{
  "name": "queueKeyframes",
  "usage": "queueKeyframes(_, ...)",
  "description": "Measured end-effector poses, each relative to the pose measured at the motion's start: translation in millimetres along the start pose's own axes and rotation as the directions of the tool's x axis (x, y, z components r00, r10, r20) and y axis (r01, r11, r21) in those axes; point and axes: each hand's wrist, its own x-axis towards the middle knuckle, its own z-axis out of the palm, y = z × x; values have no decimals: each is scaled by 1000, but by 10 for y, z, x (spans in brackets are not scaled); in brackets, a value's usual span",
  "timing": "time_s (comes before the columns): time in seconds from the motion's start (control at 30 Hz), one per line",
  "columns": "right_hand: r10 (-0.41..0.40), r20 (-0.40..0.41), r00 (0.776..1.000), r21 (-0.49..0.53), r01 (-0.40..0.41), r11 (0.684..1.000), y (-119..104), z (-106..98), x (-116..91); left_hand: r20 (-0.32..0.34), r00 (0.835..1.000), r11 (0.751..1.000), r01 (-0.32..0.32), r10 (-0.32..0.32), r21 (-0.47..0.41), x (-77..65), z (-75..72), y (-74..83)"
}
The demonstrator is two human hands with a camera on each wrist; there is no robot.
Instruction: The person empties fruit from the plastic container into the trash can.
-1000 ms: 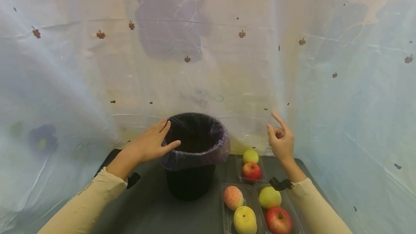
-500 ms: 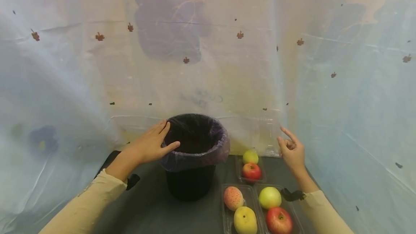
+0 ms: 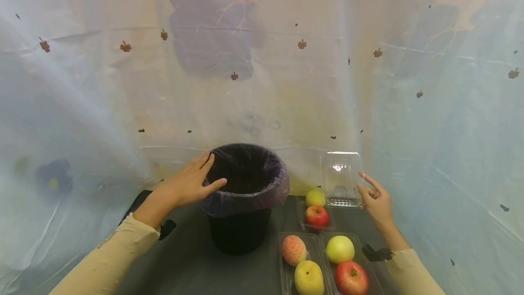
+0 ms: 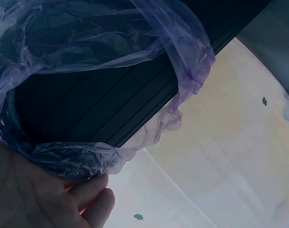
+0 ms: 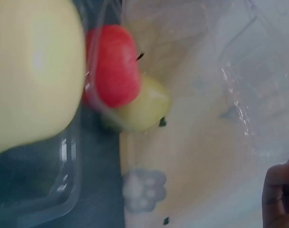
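Note:
At the left side of a black trash can lined with a purple plastic bag, my left hand rests on the rim with its fingers spread. The left wrist view shows that hand against the bag's gathered edge. My right hand pinches the right edge of a clear plastic container, held tilted up above the table's back right. Part of the same container shows beside my right fingers in the right wrist view. It has no fruit in it.
Three clear trays of fruit stand on the dark table. The back tray has a green apple and a red apple. Nearer lie a speckled peach, a yellow fruit, another green apple and red apple. Plastic sheeting surrounds the table.
My right hand has moved down and to the right, and the clear container has come down with it, its face turning more into view. The left hand stays on the rim.

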Motion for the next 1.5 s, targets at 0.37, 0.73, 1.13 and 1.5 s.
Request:
queueKeyframes(0.37, 147, -5, 989, -43, -148, 988, 281, -169, -94, 1, 1000, 1000, -2, 2, 2, 6, -4, 20)
queueKeyframes(0.73, 212, 29, 977, -78, -209, 975, 556, -364, -163, -2, 1000, 1000, 6, -6, 3, -1, -4, 20)
queueKeyframes(1.13, 337, 86, 937, -310, -297, 903, 740, -519, -269, -6, 1000, 1000, 7, -7, -1, -8, -15, 35)
queueKeyframes(1.5, 415, 81, 906, -378, -357, 854, 820, -570, -331, 1, 1000, 1000, 5, -5, 8, -5, -23, 31)
